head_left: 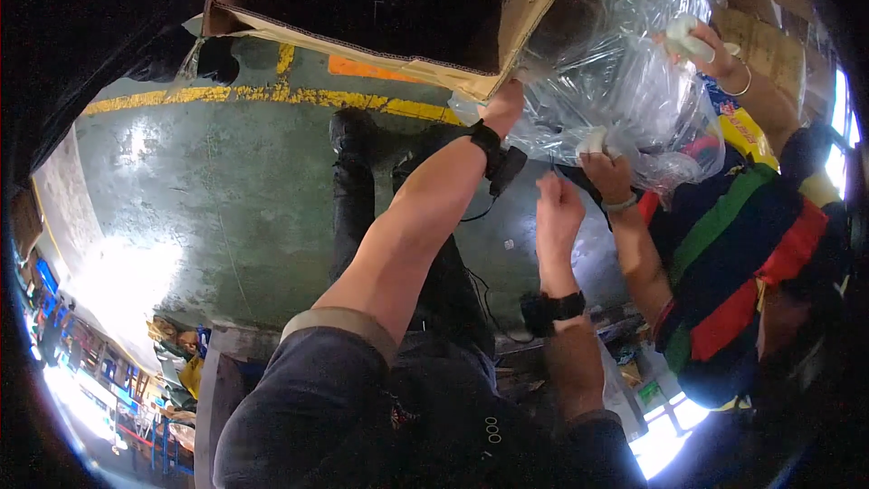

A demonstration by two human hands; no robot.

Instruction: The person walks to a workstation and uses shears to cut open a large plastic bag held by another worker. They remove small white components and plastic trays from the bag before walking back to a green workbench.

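Note:
A large brown cardboard box (380, 56) with a dark inside fills the top of the view. My left hand (503, 109) is at its near right corner, touching the cardboard edge, its fingers hidden behind that edge. Lower and to the right, my right hand (559, 210) is closed with curled fingers, and whatever is in them is too small to make out. Just beyond it spreads a crumpled sheet of clear plastic (625, 63). A co-worker's hands, one near (608, 174) and one far (717, 56), are on the plastic, with something white at their fingers.
The co-worker, in a striped shirt (724, 254), stands close on my right. More cardboard (765, 50) lies behind the plastic. A worn yellow line (362, 101) crosses the green floor (217, 190). A thin black cable (484, 294) hangs near my legs.

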